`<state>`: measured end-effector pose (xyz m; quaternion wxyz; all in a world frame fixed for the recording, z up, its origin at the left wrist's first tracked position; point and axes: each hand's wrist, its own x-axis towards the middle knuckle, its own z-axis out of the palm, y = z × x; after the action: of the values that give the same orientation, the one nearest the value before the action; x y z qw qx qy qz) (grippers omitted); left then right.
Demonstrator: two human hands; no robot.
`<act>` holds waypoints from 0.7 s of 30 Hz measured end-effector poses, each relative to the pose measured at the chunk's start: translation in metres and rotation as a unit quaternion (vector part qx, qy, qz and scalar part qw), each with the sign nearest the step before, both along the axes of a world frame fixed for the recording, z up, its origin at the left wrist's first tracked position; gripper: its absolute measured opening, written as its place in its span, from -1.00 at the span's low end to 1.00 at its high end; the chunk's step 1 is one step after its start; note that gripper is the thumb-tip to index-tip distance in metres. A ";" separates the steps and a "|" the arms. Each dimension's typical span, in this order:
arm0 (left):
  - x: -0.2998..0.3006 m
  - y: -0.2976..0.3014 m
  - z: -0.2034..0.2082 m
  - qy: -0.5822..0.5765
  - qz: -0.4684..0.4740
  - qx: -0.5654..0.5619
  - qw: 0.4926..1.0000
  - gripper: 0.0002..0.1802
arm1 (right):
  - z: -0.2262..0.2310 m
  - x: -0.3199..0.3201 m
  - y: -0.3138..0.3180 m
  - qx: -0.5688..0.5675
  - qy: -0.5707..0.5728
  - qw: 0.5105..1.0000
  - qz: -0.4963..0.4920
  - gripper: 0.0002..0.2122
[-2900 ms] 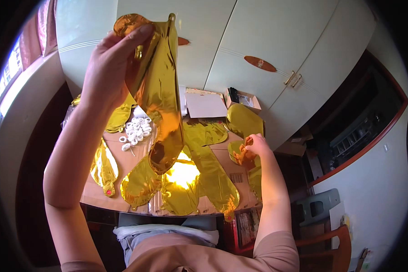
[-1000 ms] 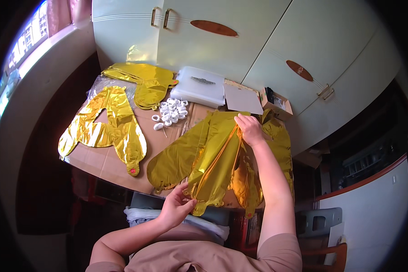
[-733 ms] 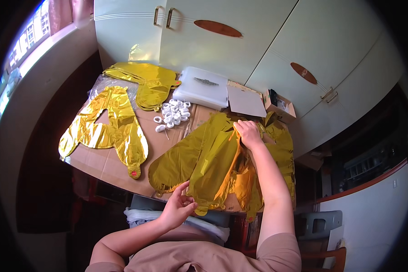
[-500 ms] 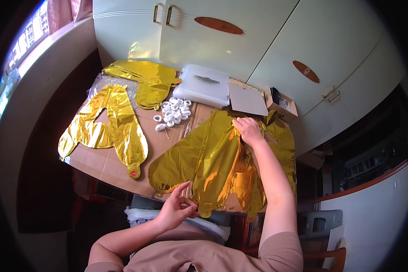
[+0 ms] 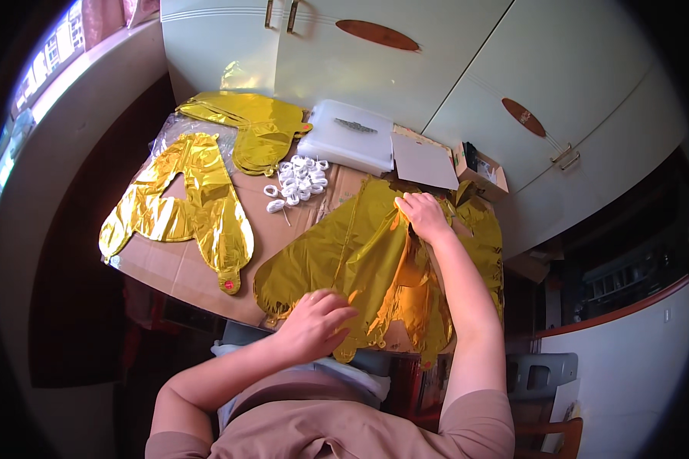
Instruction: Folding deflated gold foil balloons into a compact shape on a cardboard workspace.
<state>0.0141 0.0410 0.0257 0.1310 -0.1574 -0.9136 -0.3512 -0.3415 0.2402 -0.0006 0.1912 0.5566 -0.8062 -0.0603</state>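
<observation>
Left hand (image 5: 315, 326) has shifted up, loosely open, contact unclear; right hand (image 5: 424, 216) pinches the gold foil balloon (image 5: 373, 264) lying between both. Looks like I'm straightening it; next move calls for left-side smoothing.

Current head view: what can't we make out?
All in the head view:
Palm of the left hand, and whether it touches the gold foil below: hidden by the hand itself.
Thumb of the right hand and its exact grip: covered by that hand.
Contents of the small box: too small, dark.
Top of the cupboard: cut off by the upper edge.
</observation>
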 end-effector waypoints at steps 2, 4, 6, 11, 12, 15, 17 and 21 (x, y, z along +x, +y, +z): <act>-0.022 -0.002 -0.008 0.054 -0.027 -0.030 0.998 -0.54 | 0.006 0.002 0.002 0.039 0.006 0.999 -0.024 -0.59; -0.029 -0.003 -0.015 0.036 -0.034 -0.073 0.996 -0.55 | 0.014 0.011 0.003 0.080 0.039 0.995 -0.047 -0.52; -0.035 -0.002 -0.023 0.031 -0.043 -0.098 0.994 -0.54 | 0.029 0.018 0.004 0.131 0.045 0.984 -0.115 -0.45; -0.034 0.001 -0.038 0.007 -0.039 -0.110 0.993 -0.53 | 0.060 0.039 0.011 0.148 0.044 0.971 -0.182 -0.40; -0.034 0.001 -0.038 0.008 -0.033 -0.109 0.993 -0.53 | 0.065 0.042 0.011 0.140 -0.003 0.971 -0.191 -0.43; -0.033 0.002 -0.038 0.011 -0.028 -0.110 0.993 -0.55 | 0.075 0.047 0.012 0.092 -0.140 0.964 -0.208 -0.50; -0.034 0.004 -0.036 0.014 -0.029 -0.111 0.993 -0.54 | 0.064 0.045 0.016 0.029 -0.223 0.952 -0.207 -0.53; -0.033 0.003 -0.035 0.008 -0.030 -0.107 0.994 -0.54 | 0.032 0.052 0.004 -0.049 -0.265 0.948 -0.167 -0.54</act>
<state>-0.0190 0.0437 -0.0097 0.1102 -0.2002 -0.9399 -0.2539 -0.2896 0.2442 0.0317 -0.0153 0.3998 -0.9113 0.0979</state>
